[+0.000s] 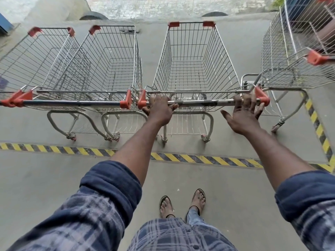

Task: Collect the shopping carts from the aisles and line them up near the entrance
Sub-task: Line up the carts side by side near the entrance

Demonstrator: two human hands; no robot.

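Note:
A wire shopping cart (195, 57) with red corner caps stands straight ahead of me, its wheels just past a yellow-black floor stripe. My left hand (159, 110) grips the left end of its metal handle bar (203, 102). My right hand (243, 115) lies at the bar's right end with fingers spread and straight, the fingertips touching the bar. Two more carts (101, 66) stand side by side to the left, their handles in line with this one. A fourth cart (297, 57) stands at an angle on the right.
The yellow-black hazard stripe (199, 158) runs across the concrete floor and turns up along the right side (317, 127). A stained wall (163, 6) closes the far end. My sandalled feet (181, 203) stand behind the stripe.

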